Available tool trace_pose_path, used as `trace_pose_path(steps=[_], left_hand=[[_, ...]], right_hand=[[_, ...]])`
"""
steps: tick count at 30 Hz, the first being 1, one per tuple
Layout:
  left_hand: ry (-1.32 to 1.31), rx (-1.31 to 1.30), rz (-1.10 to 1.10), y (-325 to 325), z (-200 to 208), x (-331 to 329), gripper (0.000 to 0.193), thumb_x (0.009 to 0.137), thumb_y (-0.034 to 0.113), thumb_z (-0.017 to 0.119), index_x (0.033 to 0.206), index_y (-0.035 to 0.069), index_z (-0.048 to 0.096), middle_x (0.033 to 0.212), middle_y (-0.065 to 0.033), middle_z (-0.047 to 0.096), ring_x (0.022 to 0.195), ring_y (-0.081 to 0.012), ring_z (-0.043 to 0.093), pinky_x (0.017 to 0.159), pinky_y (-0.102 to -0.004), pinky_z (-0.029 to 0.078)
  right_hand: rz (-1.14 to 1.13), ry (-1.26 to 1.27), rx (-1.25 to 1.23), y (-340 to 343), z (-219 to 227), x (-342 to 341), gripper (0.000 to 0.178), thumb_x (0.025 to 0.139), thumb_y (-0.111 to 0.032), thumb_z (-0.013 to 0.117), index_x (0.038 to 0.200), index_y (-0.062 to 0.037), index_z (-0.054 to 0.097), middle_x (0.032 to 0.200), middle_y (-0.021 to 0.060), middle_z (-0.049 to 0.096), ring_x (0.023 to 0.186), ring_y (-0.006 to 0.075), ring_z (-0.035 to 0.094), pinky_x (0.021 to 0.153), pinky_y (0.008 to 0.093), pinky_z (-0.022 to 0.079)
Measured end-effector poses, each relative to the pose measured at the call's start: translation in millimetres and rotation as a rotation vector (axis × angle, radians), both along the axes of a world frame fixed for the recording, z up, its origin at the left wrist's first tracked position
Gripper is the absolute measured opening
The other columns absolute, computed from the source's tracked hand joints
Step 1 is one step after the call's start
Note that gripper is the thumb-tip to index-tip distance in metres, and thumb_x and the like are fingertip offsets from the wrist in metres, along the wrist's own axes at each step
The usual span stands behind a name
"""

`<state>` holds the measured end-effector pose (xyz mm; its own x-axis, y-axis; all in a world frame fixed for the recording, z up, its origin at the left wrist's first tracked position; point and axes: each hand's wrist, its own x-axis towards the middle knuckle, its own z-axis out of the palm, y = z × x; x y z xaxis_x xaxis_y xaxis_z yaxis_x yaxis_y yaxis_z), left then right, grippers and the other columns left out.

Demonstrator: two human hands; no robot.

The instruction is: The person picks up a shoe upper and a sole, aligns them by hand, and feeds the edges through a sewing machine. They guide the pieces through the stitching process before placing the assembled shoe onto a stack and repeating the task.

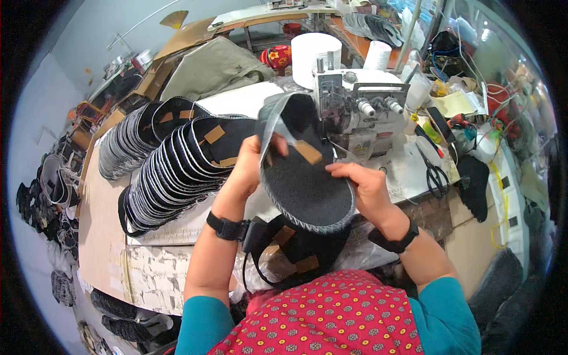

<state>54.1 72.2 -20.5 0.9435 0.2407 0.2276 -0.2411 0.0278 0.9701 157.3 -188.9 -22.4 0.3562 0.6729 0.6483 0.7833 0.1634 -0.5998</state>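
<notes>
A black fabric slipper piece (302, 186) with a pale overlock-stitched rim is held up in front of my chest. A tan patch is stuck to its dark inner face. My left hand (254, 163) is closed on its left edge, the fingers curled over the rim. My right hand (368, 188) pinches the opposite edge between thumb and fingers. Just beyond the piece stands an overlock sewing machine (364, 118), and the piece's upper end overlaps the machine's left side. Below my hands, near my lap, lies another black piece (322, 245) with tan patches.
Two long nested rows of stitched slipper pieces, a nearer row (171, 177) and a farther row (127, 142), fill the table's left. White thread cones (316, 53) stand behind the machine. Black scissors (435, 177) lie at the right. Grey-green cloth (216, 71) lies at the back.
</notes>
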Motion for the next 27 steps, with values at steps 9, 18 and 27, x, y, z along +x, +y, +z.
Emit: trace_pose_path(steps=[9,18,27], left_hand=[[-0.079,-0.413,0.329,-1.7,-3.0,16.2,0.044,0.106,0.038,0.039,0.123,0.002,0.059,0.114,-0.005,0.064,0.099,-0.0126,0.057,0.088,-0.0289,0.044],[0.328,-0.012,0.507,32.4,2.4,-15.4,0.032,0.092,0.035,0.068,0.077,0.007,0.066,0.065,0.0027,0.058,0.052,-0.0083,0.049,0.047,-0.0238,0.039],[0.298,0.104,-0.069,-78.9,20.4,-55.0,0.035,0.101,0.036,0.055,0.1,0.003,0.066,0.086,-0.0055,0.068,0.075,-0.0148,0.063,0.072,-0.0287,0.052]], right_hand=[[0.003,-0.04,-0.036,6.5,-20.6,-4.2,0.017,0.082,0.005,0.068,0.097,-0.0003,0.063,0.105,0.0141,0.071,0.085,0.0299,0.072,0.069,0.0338,0.058],[-0.183,-0.093,-0.042,31.6,-17.4,-4.1,0.028,0.083,0.002,0.067,0.109,-0.0015,0.059,0.118,0.0134,0.067,0.1,0.0319,0.067,0.08,0.0371,0.056],[-0.317,0.166,0.017,17.1,-21.9,-14.3,0.029,0.08,0.001,0.071,0.104,-0.0026,0.056,0.093,0.0131,0.06,0.076,0.0305,0.061,0.064,0.0362,0.051]])
